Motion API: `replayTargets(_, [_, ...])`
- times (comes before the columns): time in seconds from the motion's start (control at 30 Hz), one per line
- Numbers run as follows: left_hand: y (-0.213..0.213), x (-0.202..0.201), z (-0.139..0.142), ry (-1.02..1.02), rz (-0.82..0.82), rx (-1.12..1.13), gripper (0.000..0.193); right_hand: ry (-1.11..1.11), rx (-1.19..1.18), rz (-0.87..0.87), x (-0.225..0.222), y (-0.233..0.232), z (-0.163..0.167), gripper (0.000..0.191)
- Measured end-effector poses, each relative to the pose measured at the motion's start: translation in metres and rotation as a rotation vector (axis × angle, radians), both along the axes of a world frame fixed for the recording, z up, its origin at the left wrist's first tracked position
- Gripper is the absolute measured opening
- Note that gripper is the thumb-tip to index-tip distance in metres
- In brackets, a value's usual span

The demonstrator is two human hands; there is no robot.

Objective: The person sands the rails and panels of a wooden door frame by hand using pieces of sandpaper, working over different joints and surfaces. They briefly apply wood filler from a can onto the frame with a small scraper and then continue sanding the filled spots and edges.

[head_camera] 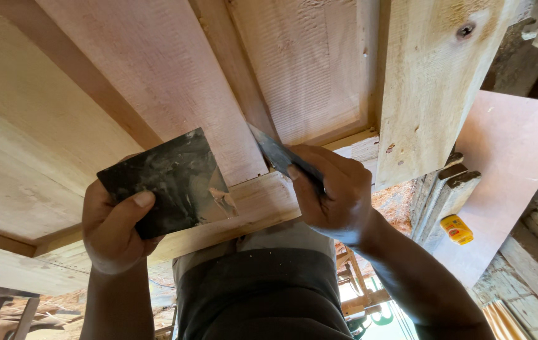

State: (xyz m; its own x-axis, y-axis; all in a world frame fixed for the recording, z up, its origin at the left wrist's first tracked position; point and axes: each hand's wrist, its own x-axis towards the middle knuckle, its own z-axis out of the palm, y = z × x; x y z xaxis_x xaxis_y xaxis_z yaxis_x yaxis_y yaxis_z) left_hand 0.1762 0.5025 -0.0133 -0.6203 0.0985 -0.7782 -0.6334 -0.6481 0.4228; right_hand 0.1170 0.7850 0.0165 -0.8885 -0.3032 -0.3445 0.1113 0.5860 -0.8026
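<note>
Hands working on pale wooden boards (155, 82), seen very close. Left hand (114, 230) gripping a dark square metal plate (168, 179) at its lower corner, thumb lying flat on the dark face, other fingers hidden behind it. Plate tilting a little, carrying a small smear of pale filler (223, 200) near its right edge, and covering part of the wooden crosspiece (262, 204). Right hand (335, 195) closing tightly around a narrow dark scraper blade (272, 151), fingers curling over the handle end so that this end is not showing. Blade pointing up and to the left, its tip touching the seam where two boards are meeting just beside a darker wooden strip (231, 69). Both hands staying near each other but not touching. Thick rough beam (436, 82) with a dark knot running at the right, just beside the right hand. Behind it, flat reddish board (508, 170) leaning, and small yellow container (456, 229) lying near it. Person's dark garment (262, 296) showing between the two forearms at the bottom.
</note>
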Motion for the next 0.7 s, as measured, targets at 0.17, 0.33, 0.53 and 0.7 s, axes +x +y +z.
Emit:
replayTargets(0.17, [-0.006, 0.015, -0.003, 0.034, 0.007, 0.023, 0.031, -0.052, -0.008, -0.100, 0.008, 0.001, 0.001, 0.016])
replayTargets(0.33, [0.007, 0.011, 0.002, -0.037, 0.047, -0.014, 0.026, 0.028, 0.048, -0.192, 0.019, 0.018, 0.042, 0.017])
replayTargets(0.53, [0.069, -0.013, 0.018, -0.366, 0.148, -0.051, 0.024, 0.315, 0.000, -0.262, 0.052, -0.003, 0.072, 0.032])
replayTargets(0.7, [0.087, -0.006, 0.019, -0.137, 0.280, 0.189, 0.010, 0.532, 0.162, -0.165, 0.073, 0.007, 0.043, 0.027])
